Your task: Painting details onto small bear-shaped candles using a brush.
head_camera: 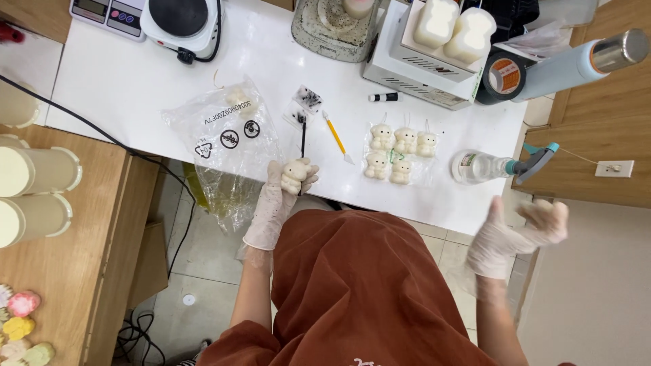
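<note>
White table (135, 81): left hand (281, 196) grips bear candle (294, 175) (gloved).

Waxy matt bear figure (295, 175); thin translucent gloves on both hands; crinkled glossy plastic bag (224, 132); smooth white table (129, 81).

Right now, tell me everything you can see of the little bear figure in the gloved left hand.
The bear figure is small, cream-white and looks waxy or soapy, moulded with round ears, a head and a stubby body. It stands upright, facing the camera, gripped by the left hand in a thin pale glove, at the near edge of the white table. Only the glove touches it.
</note>
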